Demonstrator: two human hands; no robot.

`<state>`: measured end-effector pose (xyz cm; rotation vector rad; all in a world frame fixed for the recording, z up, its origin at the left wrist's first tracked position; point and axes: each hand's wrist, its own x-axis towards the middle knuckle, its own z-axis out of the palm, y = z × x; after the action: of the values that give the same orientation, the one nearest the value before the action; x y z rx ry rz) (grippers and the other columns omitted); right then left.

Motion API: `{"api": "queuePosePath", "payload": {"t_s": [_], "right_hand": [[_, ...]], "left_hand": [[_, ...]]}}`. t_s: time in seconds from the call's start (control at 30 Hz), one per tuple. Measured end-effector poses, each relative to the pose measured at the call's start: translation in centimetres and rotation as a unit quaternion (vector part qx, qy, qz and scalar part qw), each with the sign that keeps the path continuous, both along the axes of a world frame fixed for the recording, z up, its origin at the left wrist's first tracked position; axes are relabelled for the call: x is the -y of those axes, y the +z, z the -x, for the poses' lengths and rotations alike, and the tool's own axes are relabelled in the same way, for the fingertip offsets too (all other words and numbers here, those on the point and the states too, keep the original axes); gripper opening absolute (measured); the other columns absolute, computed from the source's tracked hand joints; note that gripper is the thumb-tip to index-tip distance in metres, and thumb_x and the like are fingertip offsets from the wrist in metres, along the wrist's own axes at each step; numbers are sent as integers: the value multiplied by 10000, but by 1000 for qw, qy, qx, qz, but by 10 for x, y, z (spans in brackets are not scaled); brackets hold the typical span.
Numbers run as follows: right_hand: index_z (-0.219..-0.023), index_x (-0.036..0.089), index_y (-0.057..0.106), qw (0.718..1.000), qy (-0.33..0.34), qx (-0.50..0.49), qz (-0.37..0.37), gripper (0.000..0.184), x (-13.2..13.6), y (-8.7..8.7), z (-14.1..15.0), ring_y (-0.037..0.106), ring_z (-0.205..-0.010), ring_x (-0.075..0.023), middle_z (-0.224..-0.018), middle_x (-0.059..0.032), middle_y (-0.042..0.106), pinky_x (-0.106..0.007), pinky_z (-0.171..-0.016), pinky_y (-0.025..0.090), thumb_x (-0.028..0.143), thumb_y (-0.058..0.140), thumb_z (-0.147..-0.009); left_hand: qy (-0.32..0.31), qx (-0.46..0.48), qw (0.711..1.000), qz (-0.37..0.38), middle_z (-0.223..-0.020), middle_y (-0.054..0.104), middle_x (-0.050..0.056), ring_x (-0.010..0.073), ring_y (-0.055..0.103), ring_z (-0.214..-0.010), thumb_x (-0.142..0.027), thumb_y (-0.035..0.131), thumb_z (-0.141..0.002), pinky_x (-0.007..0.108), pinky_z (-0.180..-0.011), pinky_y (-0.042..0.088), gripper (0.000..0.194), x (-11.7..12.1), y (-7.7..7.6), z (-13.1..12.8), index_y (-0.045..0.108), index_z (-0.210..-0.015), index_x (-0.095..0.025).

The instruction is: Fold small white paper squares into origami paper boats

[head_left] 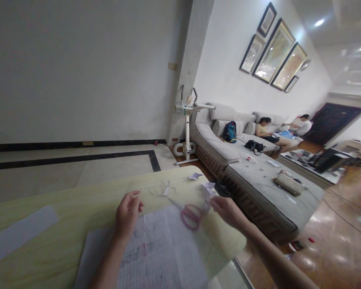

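My left hand hovers over the left edge of a lined, written-on paper sheet, its fingers loosely curled and apart with nothing visible in them. At the table's right end, the fingers of my right hand are closed beside a folded piece of white paper; blur hides what they hold, if anything. Scissors with pink handles lie partly on the sheet's upper right corner, blades pointing up and left. Thin paper scraps lie beyond the sheet. Farther back is another folded paper piece.
A blank paper strip lies on the left of the yellowish table. Beyond its right edge stands a grey sofa with bags and two seated people. A white exercise machine stands by the wall corner. A bottle lies on the floor.
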<state>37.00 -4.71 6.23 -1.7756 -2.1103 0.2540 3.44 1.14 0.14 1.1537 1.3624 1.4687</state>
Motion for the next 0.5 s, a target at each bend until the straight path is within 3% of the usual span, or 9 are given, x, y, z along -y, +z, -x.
{"api": "queuePosePath", "payload": {"t_s": [0.07, 0.13, 0.23, 0.5], "right_hand": [[-894, 189, 666, 998, 46, 14, -30, 225, -2, 3, 0, 591, -705, -152, -803, -51, 639, -248, -646, 446, 185, 444, -852], [-994, 210, 644, 991, 116, 40, -49, 314, -5, 5, 1, 584, -865, -172, -967, -69, 615, -274, -749, 456, 70, 470, -773], [-1012, 219, 625, 980, 176, 80, -48, 410, -8, 4, 2, 544, -978, -200, -1043, -73, 579, -316, -831, 445, 9, 517, -677], [-858, 209, 620, 985, 114, 108, -69, 140, -6, -9, -5, 544, -888, -204, -921, -56, 603, -329, -790, 427, 144, 579, -741]], "left_hand": [[-1, 3, 1000, 3, -588, 565, -24, 118, 520, -496, -362, 547, -732, 221, -492, 442, 317, 0, 0, 0, 572, -977, -163], [-5, 2, 1000, 7, -592, 562, -25, 120, 519, -503, -363, 539, -739, 221, -494, 441, 314, 0, -1, 0, 568, -981, -166], [-5, 1, 1000, 9, -594, 555, -30, 118, 513, -507, -364, 533, -744, 218, -495, 436, 305, 0, -2, 1, 564, -980, -172], [-5, -9, 1000, 8, -606, 555, -28, 113, 516, -515, -350, 526, -755, 213, -506, 436, 280, -3, -4, 0, 567, -971, -177]]}}
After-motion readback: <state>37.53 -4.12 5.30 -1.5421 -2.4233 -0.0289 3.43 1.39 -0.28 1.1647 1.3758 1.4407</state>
